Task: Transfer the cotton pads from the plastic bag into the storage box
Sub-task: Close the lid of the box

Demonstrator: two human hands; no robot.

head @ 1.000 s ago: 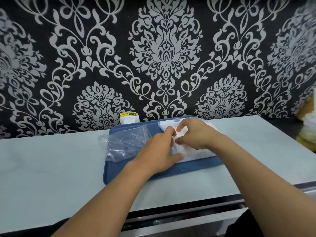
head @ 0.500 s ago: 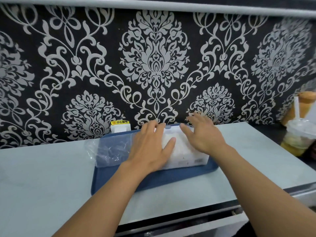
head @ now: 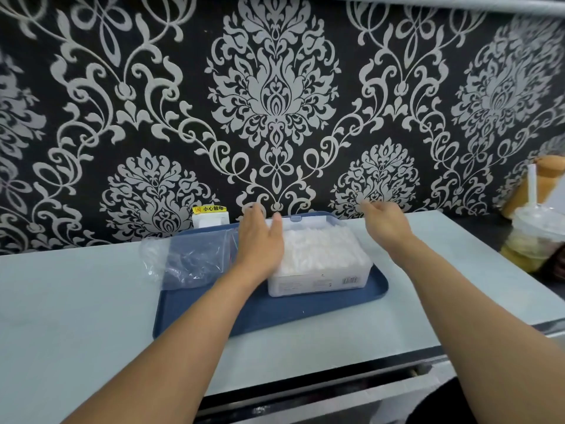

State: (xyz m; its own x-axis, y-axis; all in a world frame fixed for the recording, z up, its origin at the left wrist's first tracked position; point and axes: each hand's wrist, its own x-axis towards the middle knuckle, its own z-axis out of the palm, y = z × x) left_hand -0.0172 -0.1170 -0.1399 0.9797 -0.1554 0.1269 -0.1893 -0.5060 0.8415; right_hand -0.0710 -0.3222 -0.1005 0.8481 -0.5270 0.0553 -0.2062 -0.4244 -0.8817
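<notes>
A clear storage box stands on the right half of a blue tray. White cotton pads fill it in packed rows. An empty-looking clear plastic bag lies crumpled on the tray's left end, partly over the counter. My left hand lies flat, fingers straight, over the box's left side. My right hand hovers just past the box's far right corner, fingers loosely curled, holding nothing.
The tray sits on a pale counter against a patterned black wall. A white socket with a yellow label is behind the tray. A plastic drink cup with a straw stands at the right, and a brown object behind it.
Both hands stopped handling a pad over the box. The left now lies flat on the box's left side; the right lifted off to the right, uncovering the pads.
</notes>
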